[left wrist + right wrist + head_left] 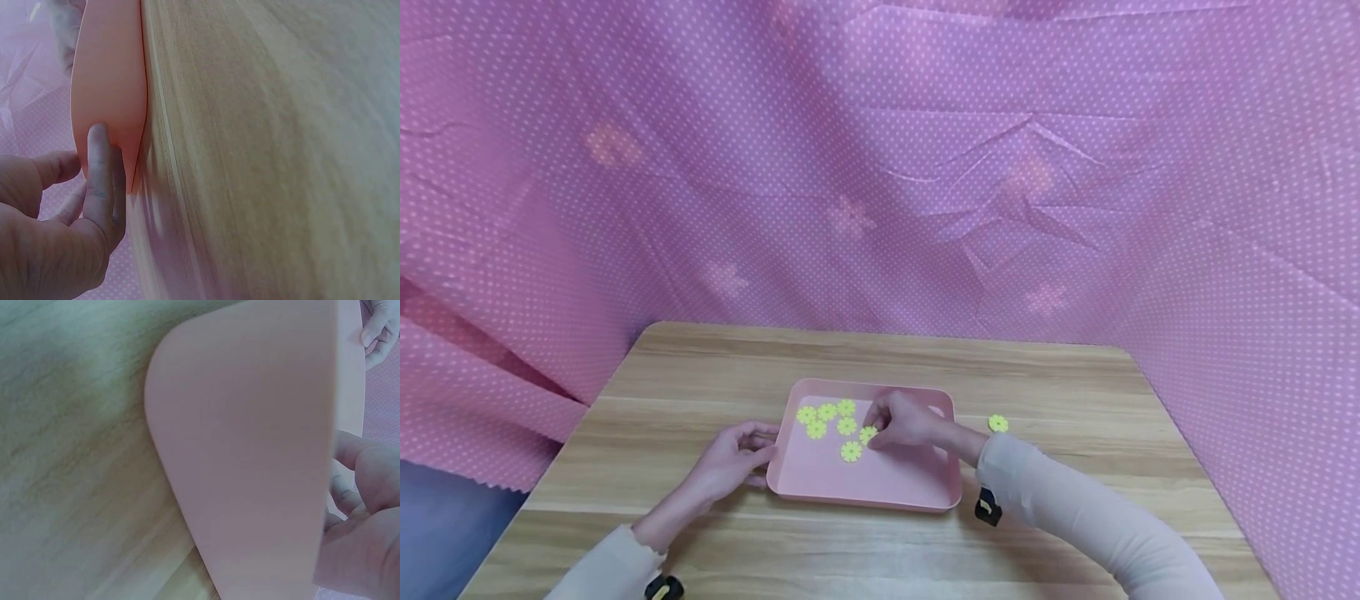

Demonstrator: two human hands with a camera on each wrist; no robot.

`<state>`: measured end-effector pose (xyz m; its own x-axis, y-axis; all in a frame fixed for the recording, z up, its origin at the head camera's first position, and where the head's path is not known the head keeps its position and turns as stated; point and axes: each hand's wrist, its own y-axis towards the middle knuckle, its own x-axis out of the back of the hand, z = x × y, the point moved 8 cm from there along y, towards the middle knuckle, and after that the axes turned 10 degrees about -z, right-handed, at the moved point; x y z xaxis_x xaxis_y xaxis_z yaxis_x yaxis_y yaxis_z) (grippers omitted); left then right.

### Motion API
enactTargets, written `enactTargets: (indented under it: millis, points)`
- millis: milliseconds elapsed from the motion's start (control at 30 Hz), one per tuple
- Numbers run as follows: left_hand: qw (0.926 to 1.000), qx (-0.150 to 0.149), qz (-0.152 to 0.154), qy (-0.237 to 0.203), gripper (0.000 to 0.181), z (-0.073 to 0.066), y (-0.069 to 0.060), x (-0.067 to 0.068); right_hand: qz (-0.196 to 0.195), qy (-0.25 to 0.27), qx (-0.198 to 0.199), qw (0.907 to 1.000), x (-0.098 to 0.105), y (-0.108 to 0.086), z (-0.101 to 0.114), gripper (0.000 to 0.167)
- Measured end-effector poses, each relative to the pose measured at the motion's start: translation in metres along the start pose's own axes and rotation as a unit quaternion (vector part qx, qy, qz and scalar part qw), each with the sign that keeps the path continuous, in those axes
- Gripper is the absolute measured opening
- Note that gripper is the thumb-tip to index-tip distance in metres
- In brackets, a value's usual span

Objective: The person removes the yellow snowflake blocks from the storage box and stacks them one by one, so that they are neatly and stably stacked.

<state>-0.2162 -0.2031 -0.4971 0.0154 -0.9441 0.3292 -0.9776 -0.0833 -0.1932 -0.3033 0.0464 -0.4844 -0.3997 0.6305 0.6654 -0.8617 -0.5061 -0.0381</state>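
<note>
A shallow pink tray (895, 483) lies on the wooden table, with several flat yellow flower-shaped pieces (851, 452) in its left and middle part. My right hand (904, 421) reaches over the tray's right wall. Its thumb and forefinger are at a yellow flower-shaped piece (868, 435) near the middle and seem to pinch it. In the right wrist view the tray's wall (244, 444) hides those fingertips. Against the outer left side of the tray rests my left hand (730, 462). In the left wrist view its fingers (99, 169) lie fairly straight along the wall, with the thumb near the rim.
One more yellow flower-shaped piece (997, 423) lies on the wooden table (1060, 383) to the right of the tray, beyond my right wrist. A pink dotted curtain (880, 208) hangs behind the table and along both sides.
</note>
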Motion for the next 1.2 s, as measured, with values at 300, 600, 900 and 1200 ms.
enactTargets:
  millis: [300, 600, 900, 1200]
  points:
    - [1.0000, 0.000, -0.001, 0.000, 0.040, 0.000, 0.001, 0.000, -0.003, 0.008, -0.011, 0.9999, 0.006, -0.001, -0.003, 0.021]
    - [0.9999, 0.006, -0.007, 0.005, 0.039, -0.003, 0.001, -0.001, -0.001, 0.006, -0.013, 0.9999, 0.016, -0.002, -0.009, 0.018]
    - [1.0000, -0.001, -0.004, 0.001, 0.040, -0.002, 0.003, -0.001, -0.006, 0.027, 0.000, 0.9996, 0.028, -0.007, -0.005, 0.013]
    - [1.0000, -0.002, -0.002, 0.003, 0.040, -0.001, 0.004, -0.001, -0.042, 0.031, 0.012, 0.9986, 0.046, -0.011, -0.005, 0.014]
